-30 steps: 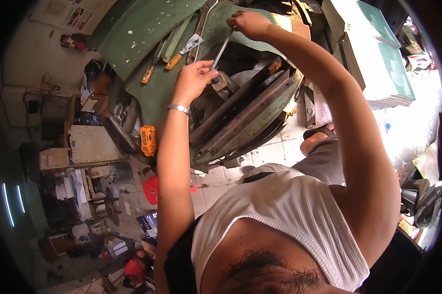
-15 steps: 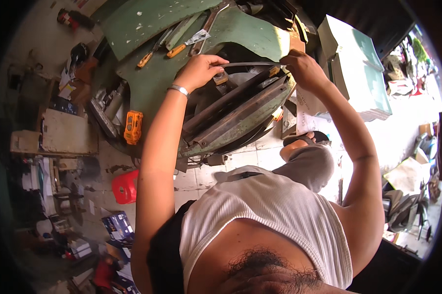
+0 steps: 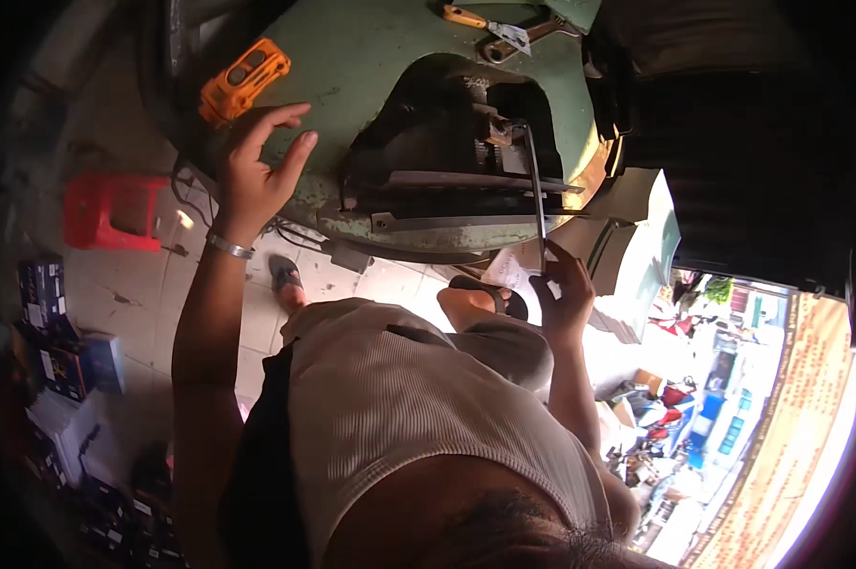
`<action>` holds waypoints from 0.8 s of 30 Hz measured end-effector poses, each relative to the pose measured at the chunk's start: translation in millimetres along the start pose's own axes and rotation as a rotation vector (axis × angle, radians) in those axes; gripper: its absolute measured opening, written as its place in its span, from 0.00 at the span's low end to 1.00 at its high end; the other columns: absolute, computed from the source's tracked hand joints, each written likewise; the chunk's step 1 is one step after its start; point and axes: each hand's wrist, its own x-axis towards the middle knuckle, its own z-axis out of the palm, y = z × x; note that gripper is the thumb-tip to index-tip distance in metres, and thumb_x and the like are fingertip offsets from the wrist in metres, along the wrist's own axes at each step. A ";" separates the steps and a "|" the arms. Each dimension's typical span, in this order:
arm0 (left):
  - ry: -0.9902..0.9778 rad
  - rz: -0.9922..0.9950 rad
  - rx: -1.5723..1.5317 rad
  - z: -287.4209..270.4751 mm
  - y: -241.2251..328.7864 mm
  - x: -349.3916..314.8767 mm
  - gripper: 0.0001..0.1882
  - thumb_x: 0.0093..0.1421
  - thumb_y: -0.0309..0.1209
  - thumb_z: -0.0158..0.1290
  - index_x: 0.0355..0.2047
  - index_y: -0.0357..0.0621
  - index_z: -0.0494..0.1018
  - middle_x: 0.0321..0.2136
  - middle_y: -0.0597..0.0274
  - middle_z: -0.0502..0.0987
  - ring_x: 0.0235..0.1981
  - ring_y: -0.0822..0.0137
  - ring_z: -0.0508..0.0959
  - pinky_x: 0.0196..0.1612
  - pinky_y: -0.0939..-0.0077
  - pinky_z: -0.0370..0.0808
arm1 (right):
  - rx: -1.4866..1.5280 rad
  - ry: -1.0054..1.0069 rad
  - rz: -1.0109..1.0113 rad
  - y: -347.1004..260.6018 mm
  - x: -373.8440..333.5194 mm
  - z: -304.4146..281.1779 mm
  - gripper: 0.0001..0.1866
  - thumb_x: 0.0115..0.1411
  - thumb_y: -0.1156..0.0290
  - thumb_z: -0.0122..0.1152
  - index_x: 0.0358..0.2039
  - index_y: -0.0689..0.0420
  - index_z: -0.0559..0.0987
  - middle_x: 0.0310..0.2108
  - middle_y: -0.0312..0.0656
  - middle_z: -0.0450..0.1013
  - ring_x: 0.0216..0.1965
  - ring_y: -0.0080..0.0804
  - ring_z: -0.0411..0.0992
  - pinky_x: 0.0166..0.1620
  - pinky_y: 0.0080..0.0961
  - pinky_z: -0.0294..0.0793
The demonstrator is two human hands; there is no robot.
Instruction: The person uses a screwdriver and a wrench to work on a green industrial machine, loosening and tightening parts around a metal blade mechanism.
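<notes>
Working a bent metal bar [image 3: 536,180], pinched at its near end by the right hand [image 3: 568,296], at the block [image 3: 497,130] ahead seems in hand; turning it would call for firm seating. The left hand [image 3: 257,185] is spread, empty, near an orange case [image 3: 245,81].

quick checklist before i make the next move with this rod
1. Right hand on the metal rod: ok, fingers at its lower end.
2. Left hand also steadying the rod: not ok, it is open and well away, beside the orange device.
3. Rod's upper end seated: cannot tell, it is by the small block, but the joint is unclear.
4. Scraper and wrench apart from the rod: ok, both lie farther back on the green surface.
</notes>
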 end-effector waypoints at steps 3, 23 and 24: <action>0.034 0.012 0.037 8.8 -33.6 -23.3 0.17 0.61 0.28 0.64 0.51 0.42 0.80 0.35 0.62 0.80 0.37 0.66 0.80 0.45 0.73 0.76 | -0.132 -0.049 -0.243 -20.8 -10.8 10.1 0.18 0.49 0.85 0.70 0.43 0.62 0.84 0.35 0.45 0.80 0.36 0.35 0.80 0.41 0.29 0.79; 0.143 0.038 0.102 10.9 -49.1 -20.7 0.18 0.55 0.27 0.62 0.48 0.41 0.81 0.41 0.57 0.82 0.34 0.64 0.81 0.41 0.70 0.78 | -0.249 0.078 -0.878 -136.8 345.5 133.8 0.18 0.50 0.74 0.74 0.42 0.55 0.80 0.32 0.43 0.78 0.35 0.45 0.77 0.39 0.39 0.75; 0.144 0.035 0.111 11.5 -49.1 -20.4 0.18 0.55 0.27 0.62 0.48 0.41 0.81 0.41 0.57 0.82 0.34 0.64 0.81 0.41 0.70 0.78 | -0.377 0.162 -0.827 -123.9 355.7 129.3 0.16 0.51 0.75 0.73 0.41 0.56 0.80 0.31 0.44 0.78 0.34 0.46 0.77 0.38 0.38 0.76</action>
